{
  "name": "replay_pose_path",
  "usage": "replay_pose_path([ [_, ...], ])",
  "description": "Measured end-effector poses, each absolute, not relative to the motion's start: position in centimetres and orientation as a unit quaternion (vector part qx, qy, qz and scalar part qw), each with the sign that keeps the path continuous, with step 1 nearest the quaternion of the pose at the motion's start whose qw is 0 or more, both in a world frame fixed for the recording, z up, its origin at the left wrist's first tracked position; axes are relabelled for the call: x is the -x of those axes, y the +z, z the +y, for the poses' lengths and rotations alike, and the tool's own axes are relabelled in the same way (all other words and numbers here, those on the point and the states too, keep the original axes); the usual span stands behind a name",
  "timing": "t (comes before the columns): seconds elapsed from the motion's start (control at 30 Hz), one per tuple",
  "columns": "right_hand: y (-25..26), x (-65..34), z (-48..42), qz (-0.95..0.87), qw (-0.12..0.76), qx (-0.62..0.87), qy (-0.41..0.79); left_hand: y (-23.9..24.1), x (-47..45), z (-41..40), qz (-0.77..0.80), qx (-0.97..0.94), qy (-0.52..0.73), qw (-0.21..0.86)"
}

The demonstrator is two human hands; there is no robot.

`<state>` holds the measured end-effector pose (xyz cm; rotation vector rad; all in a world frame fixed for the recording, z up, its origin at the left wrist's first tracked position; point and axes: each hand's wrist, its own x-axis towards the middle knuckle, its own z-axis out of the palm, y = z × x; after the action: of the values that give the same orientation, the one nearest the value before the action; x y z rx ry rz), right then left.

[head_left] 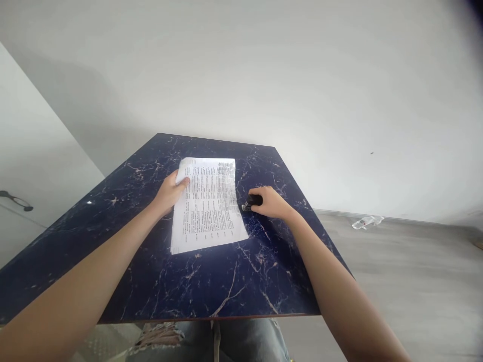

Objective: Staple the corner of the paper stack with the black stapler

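A stack of printed white paper sheets [209, 206] lies on the dark blue marbled table [211, 281], a little beyond its middle. My left hand [169, 193] grips the stack's left edge, thumb on top of the paper. To the right of the sheets, my right hand [269, 202] is closed over a small black stapler [252, 202] that rests on the table and touches the paper's right edge.
A white wall stands behind the table. On the grey floor at the right lies a crumpled clear plastic bottle [367, 221]. A white cabinet with a dark handle [17, 201] is at the left. My knees in torn jeans [211, 342] show under the table's near edge.
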<state>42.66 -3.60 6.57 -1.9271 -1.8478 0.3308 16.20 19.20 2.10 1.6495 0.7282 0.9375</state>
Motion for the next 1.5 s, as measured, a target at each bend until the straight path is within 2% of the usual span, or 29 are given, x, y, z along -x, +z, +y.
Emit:
replay_pose_path([
  [0.3, 7.0, -40.7, -3.6, -0.680, 0.215, 0.686, 0.144, 2.6, -15.6, 20.4, 0.283, -0.701, 0.399, 0.520],
  [0.57, 6.9, -40.6, -3.3, -0.679, 0.229, 0.682, 0.145, 2.4, -15.5, 20.5, 0.274, -0.624, 0.438, 0.586],
  [0.87, 7.6, -39.2, -3.7, -0.700, 0.235, 0.643, 0.204, 2.2, -16.0, 19.5, 0.288, -0.702, 0.377, 0.531],
  [1.23, 5.9, -36.1, -2.5, -0.572, 0.215, 0.789, 0.060, 2.9, -15.8, 19.0, 0.288, -0.699, 0.381, 0.533],
  [1.5, 5.8, -34.9, -2.3, -0.547, 0.191, 0.815, 0.027, 2.7, -16.1, 18.9, 0.297, -0.699, 0.381, 0.528],
])
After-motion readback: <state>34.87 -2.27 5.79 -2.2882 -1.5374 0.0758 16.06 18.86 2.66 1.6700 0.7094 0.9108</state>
